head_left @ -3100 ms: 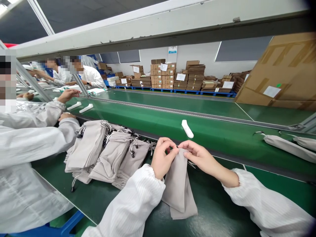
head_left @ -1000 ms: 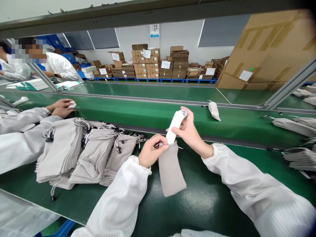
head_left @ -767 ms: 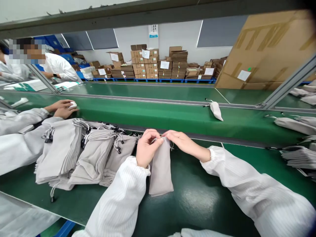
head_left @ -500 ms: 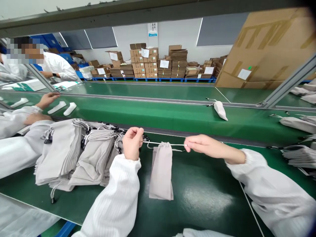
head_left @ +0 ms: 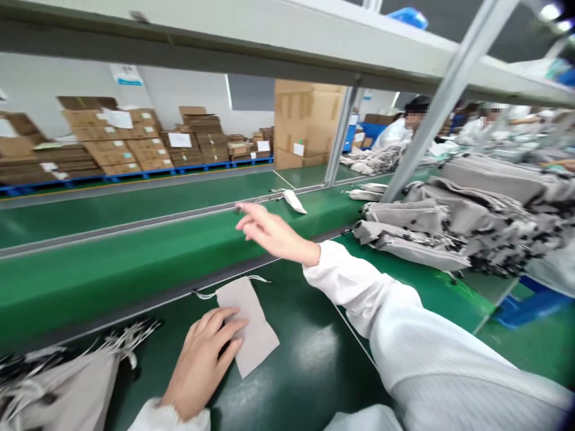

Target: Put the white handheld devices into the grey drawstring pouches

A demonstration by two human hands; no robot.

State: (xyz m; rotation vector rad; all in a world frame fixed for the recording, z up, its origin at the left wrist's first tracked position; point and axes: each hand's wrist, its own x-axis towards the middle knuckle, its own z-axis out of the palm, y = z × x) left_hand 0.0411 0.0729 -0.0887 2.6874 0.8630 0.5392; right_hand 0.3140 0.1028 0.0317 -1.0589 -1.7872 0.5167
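A flat grey drawstring pouch (head_left: pixel 254 329) lies on the dark green table, its cords drawn toward the belt edge. My left hand (head_left: pixel 202 353) rests on the pouch's near side with fingers stretched flat, gripping nothing. My right hand (head_left: pixel 269 230) hovers over the green conveyor belt (head_left: pixel 112 263), fingers apart and empty, slightly blurred. Further along the belt, beyond that hand, lies a filled grey pouch (head_left: pixel 294 202).
A pile of grey pouches (head_left: pixel 67 383) sits at the lower left, and a larger heap (head_left: pixel 449 221) at the right. A slanted metal post (head_left: pixel 431 108) rises by the heap. Cardboard boxes (head_left: pixel 305 120) stand behind the belt. Co-workers in white (head_left: pixel 404 123) sit far right.
The view has swung right. Both hands let go of the drawstrings. The pouch now lies flat under my left hand, and my right hand has lifted out over the belt.
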